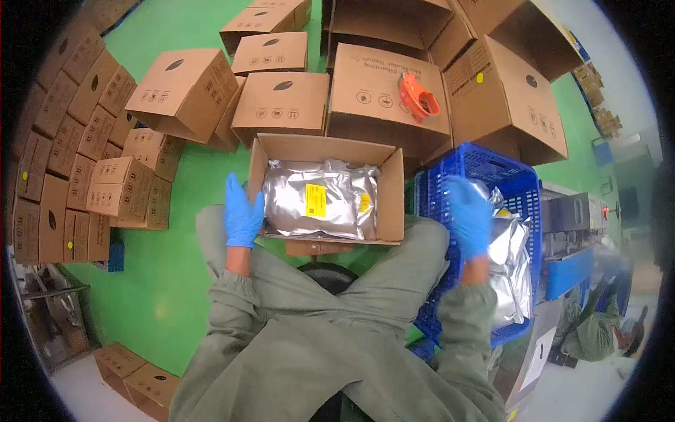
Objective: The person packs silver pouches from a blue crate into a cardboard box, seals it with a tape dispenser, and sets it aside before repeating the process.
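Note:
An open cardboard box (390, 190) stands in front of me, with silver foil packs (288, 200) bearing yellow labels lying inside. My left hand (243, 214), in a blue glove, rests against the box's left side with its fingers apart and nothing held. On the right, a blue plastic crate (536, 211) holds several more silver packs (510, 274). My right hand (470, 219), also gloved in blue, is over the crate's left part, beside the packs. It is blurred by motion, and its fingers cannot be made out clearly.
Several cardboard boxes (281, 105) stand beyond the open box. An orange tape dispenser (419, 97) lies on one carton. Stacked cartons (77, 151) line the left. Metal equipment (566, 218) stands right of the crate. Another person (598, 330) is at the lower right.

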The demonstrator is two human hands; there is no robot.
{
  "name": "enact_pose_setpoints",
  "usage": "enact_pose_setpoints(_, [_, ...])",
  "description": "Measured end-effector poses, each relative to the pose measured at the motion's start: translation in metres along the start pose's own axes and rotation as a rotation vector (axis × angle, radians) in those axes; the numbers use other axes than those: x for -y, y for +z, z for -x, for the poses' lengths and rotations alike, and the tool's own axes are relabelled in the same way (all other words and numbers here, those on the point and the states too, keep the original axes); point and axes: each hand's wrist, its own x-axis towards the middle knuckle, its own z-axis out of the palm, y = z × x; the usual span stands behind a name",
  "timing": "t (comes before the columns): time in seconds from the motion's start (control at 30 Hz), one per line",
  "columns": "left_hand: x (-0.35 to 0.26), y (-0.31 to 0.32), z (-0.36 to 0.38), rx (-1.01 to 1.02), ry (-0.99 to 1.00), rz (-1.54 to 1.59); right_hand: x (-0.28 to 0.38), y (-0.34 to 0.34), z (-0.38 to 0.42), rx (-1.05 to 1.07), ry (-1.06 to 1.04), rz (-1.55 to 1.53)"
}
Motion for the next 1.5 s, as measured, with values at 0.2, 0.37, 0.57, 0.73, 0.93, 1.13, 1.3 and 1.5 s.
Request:
enact_pose_setpoints(0.2, [0.033, 0.02, -0.032, 0.594, -0.131, -0.07, -0.029, 0.144, -0.007, 0.763, 0.092, 0.524])
enact_pose_setpoints(0.37, [-0.004, 0.069, -0.12, 0.604, 0.166, -0.19, 0.036, 0.138, 0.04, 1.032, 0.059, 0.375])
enact_pose_setpoints(0.57, [-0.099, 0.081, -0.059, 1.05, -0.001, -0.341, 0.039, 0.256, 0.0, 0.94, 0.434, -0.094])
enact_pose_setpoints(0.73, [-0.115, 0.106, -0.051, 1.347, 0.268, -0.759, -0.022, 0.307, 0.007, 0.931, 0.433, -0.336])
enact_pose_setpoints(0.93, [-0.118, 0.115, -0.043, 1.34, 0.246, -0.902, 0.039, 0.166, -0.1, -0.003, -0.265, -0.393])
enact_pose_setpoints(1.13, [-0.079, 0.112, -0.033, 1.155, 0.214, -0.584, -0.03, 0.302, -0.036, 0.516, 0.012, -0.078])
enact_pose_setpoints(1.3, [-0.049, -0.012, -0.053, 0.935, 0.361, -0.129, 0.04, 0.279, 0.004, 0.368, -0.04, 0.459])
enact_pose_setpoints(1.5, [-0.064, 0.121, -0.046, 0.375, 0.13, 0.081, -0.013, 0.297, -0.008, 0.404, -0.134, 0.41])
